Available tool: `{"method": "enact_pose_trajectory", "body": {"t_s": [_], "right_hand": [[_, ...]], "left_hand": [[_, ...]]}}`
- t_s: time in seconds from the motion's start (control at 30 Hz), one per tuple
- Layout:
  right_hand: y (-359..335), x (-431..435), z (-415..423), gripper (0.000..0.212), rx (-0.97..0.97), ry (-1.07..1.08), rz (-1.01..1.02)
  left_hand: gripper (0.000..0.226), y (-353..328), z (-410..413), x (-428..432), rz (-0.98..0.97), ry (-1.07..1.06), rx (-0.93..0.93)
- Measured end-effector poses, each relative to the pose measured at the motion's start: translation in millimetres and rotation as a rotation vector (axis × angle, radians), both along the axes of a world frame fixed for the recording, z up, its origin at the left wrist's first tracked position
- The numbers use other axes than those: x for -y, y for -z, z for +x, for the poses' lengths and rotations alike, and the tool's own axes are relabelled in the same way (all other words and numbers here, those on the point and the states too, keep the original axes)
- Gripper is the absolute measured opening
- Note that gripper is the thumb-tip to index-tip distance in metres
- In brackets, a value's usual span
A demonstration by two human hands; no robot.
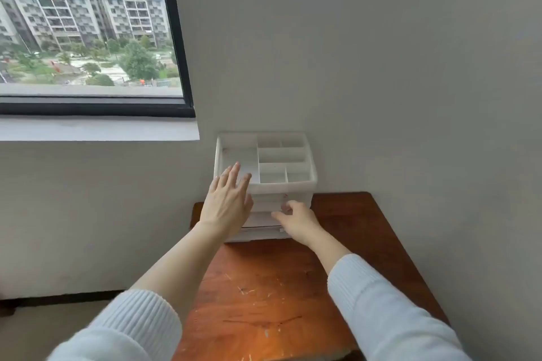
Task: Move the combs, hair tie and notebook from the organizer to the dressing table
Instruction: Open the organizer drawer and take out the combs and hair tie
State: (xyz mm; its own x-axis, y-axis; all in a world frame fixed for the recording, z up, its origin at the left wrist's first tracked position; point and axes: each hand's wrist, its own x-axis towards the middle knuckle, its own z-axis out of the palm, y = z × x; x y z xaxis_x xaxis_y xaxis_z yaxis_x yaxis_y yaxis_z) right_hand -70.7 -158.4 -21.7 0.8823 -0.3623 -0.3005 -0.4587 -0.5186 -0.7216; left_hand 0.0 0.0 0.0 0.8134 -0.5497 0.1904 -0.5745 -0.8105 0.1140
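Observation:
A white plastic organizer [296, 182] with several top compartments and front drawers stands at the far end of the wooden dressing table [264, 287], against the wall. The top compartments that show hold nothing. My left hand [227, 202] is open with fingers spread, lying against the organizer's front left corner near its top rim. My right hand [296, 220] is at the drawer fronts, fingers curled at a drawer's edge; whether it grips a handle is unclear. No combs, hair tie or notebook are visible; the drawers' contents are hidden.
A grey wall runs behind and to the right of the table. A dark-framed window [176, 38] with a white sill [96, 129] is at the upper left. The floor [44, 319] lies to the left of the table. The tabletop shows scratches.

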Motion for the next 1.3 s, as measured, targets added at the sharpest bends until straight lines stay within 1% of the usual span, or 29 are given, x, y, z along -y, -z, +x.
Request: {"method": "enact_pose_trajectory", "body": {"t_s": [0.1,0.17,0.27,0.33,0.4,0.47,0.57,0.73,0.77,0.87,1.03,1.23,1.3], "right_hand": [[14,-5,15,0.056,-0.031,0.105,0.235],[19,-8,22,0.053,-0.031,0.182,0.384],[21,-14,31,0.034,0.031,0.384,0.667],[20,-17,35,0.02,0.082,0.504,0.848],[18,-20,38,0.012,0.116,0.552,0.953],[15,-22,39,0.01,0.124,0.564,1.008],[11,-23,35,0.015,0.109,0.552,1.027],[15,-24,17,0.042,0.075,0.519,1.017],[16,-24,12,0.043,0.065,0.527,1.012],[17,-23,-5,0.038,0.027,0.537,0.995],[14,-19,-39,0.038,-0.074,0.508,0.939],[10,-17,-61,0.031,-0.136,0.452,0.882],[6,-16,-62,0.034,-0.156,0.397,0.833]], "left_hand": [[0.043,11,18,-7,-0.025,0.06,0.067],[0.038,19,24,-11,-0.06,0.101,0.093],[0.038,27,27,-10,-0.16,0.12,0.125],[0.04,31,27,-11,-0.201,0.124,0.107],[0.041,32,27,-10,-0.25,0.129,0.088],[0.041,31,27,-8,-0.285,0.121,0.057],[0.042,31,29,-9,-0.315,0.114,0.0],[0.047,28,31,-10,-0.333,0.116,-0.089],[0.048,27,31,-10,-0.331,0.114,-0.104],[0.051,23,30,-10,-0.305,0.11,-0.135],[0.051,21,32,-10,-0.212,0.112,-0.14],[0.057,25,26,-8,-0.09,0.097,-0.048],[0.059,23,24,-7,-0.062,0.085,-0.042]]}}
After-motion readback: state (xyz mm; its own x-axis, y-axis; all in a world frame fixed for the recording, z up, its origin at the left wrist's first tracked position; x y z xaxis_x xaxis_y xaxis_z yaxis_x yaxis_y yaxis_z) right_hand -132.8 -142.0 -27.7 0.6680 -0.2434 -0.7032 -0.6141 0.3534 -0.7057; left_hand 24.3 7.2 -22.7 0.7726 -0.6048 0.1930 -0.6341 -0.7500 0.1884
